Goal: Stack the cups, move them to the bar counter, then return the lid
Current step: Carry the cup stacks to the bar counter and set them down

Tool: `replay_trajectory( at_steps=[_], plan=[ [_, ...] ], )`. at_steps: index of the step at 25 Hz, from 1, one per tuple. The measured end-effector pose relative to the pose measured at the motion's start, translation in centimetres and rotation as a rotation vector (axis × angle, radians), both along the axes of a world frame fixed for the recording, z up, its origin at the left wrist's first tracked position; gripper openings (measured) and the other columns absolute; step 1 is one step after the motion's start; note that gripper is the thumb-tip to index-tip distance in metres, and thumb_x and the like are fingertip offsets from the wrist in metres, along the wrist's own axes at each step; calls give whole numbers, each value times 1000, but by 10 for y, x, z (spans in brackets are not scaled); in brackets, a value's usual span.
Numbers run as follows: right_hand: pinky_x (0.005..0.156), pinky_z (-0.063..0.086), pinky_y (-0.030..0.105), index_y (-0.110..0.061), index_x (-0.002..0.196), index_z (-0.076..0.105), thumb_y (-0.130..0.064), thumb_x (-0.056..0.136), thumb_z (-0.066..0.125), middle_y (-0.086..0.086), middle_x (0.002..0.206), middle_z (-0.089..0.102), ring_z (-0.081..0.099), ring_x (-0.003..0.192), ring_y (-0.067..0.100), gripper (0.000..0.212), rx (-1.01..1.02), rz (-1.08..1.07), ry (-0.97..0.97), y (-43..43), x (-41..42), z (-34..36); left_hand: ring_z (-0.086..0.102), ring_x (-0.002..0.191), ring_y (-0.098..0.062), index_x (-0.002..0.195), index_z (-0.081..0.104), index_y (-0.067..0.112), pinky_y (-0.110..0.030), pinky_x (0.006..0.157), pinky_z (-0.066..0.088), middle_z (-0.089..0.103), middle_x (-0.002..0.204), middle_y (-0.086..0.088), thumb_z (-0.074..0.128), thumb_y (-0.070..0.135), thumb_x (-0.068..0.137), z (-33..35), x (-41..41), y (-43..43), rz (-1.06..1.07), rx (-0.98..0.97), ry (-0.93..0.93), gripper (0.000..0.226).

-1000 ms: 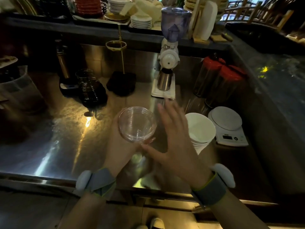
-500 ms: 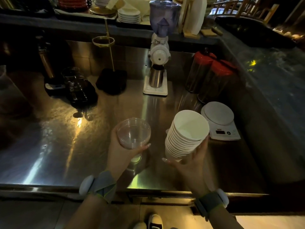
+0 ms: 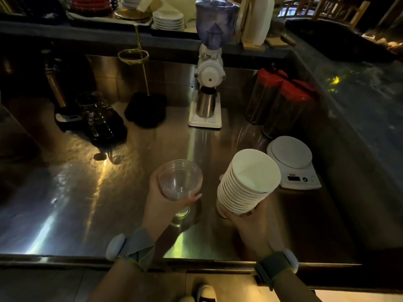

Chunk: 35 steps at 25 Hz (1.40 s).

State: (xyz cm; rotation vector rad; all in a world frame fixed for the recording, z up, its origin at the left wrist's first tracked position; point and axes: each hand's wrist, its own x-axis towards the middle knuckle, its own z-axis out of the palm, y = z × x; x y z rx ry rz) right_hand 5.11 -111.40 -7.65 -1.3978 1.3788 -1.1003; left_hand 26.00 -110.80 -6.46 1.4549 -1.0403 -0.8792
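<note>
My left hand (image 3: 160, 202) grips a stack of clear plastic cups (image 3: 180, 179), mouths tilted toward me, above the steel worktop (image 3: 72, 192). To its right my right hand (image 3: 246, 223) holds a tall stack of white paper cups (image 3: 246, 184) from below, leaning toward me, a little above the worktop. The two stacks are apart, side by side. The dark bar counter (image 3: 359, 88) runs along the right and the back. No lid can be made out in this dim view.
A white kitchen scale (image 3: 293, 162) sits just right of the white stack. Behind stand two red-lidded jars (image 3: 281, 99), a coffee grinder (image 3: 210, 68) with a steel cup, a pour-over stand (image 3: 139, 68) and a glass carafe (image 3: 96, 114). Plates (image 3: 168, 18) sit on the back counter.
My right hand, open near the clear cups a second ago, has taken up the white paper cup stack and lifted it. My left hand keeps the clear stack, nearly still.
</note>
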Motion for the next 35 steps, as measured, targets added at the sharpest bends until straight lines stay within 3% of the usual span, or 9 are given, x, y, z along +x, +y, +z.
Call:
replay_trajectory(
  at_steps=[3,6,11,15,18,22,25,29,35],
  plan=[
    [73,43,-2,-14,134,39,-26,63,83,-1,129,56,55,99,-15,85,1,-42,-1,-11,6,6,52,120,-13,128,40,22,-29,100,44,54,128,1,93,24,40,2,2,-12,-6,-16,-15,102],
    [82,49,9,-12,131,43,-20,62,86,-11,125,60,59,108,-3,82,-162,9,-35,-38,6,20,52,118,-5,127,39,26,-13,93,44,56,124,9,88,38,36,10,5,-33,-17,-48,-2,104],
    [103,44,42,-46,132,31,-49,62,82,-23,135,49,48,127,5,86,-325,15,79,-105,-11,51,51,103,16,105,38,60,6,79,37,52,111,25,85,49,32,28,-5,-93,-33,-100,-29,87],
    [100,42,16,-39,134,28,-40,61,84,-22,134,48,47,126,2,92,-327,-56,-8,-167,-28,53,48,103,20,113,36,49,4,82,38,47,116,22,91,25,43,22,-20,-157,-115,-158,-57,92],
    [95,41,8,-25,136,27,-29,61,83,-6,137,47,49,122,0,94,-312,-115,-28,-208,-43,48,49,104,20,127,34,30,1,78,43,48,117,19,91,21,46,9,-36,-201,-130,-174,-44,100],
    [92,39,3,-15,136,26,-4,63,82,-11,131,45,47,113,-16,94,-325,-157,-31,-248,-63,30,55,108,5,122,33,43,-15,85,51,52,121,24,93,36,38,-13,-68,-245,-128,-141,-34,103],
    [95,44,12,-15,136,27,-4,61,84,-9,131,47,52,117,-2,95,-285,-180,-46,-266,-75,14,49,105,17,113,28,59,-7,82,43,50,114,27,86,52,31,-32,-93,-270,-132,-95,-35,101],
    [104,45,44,-14,138,28,-18,58,87,2,139,48,50,125,14,99,-227,-151,-33,-274,-77,-2,41,101,31,105,25,69,9,71,37,42,108,48,89,48,33,-53,-109,-289,-128,-81,-38,98],
    [99,49,39,-22,135,29,-29,56,88,-3,135,52,54,119,10,98,-189,-183,34,-276,-76,-22,41,101,31,106,27,71,7,72,38,46,108,48,95,35,33,-70,-110,-302,-120,-67,-42,106]
  ],
)
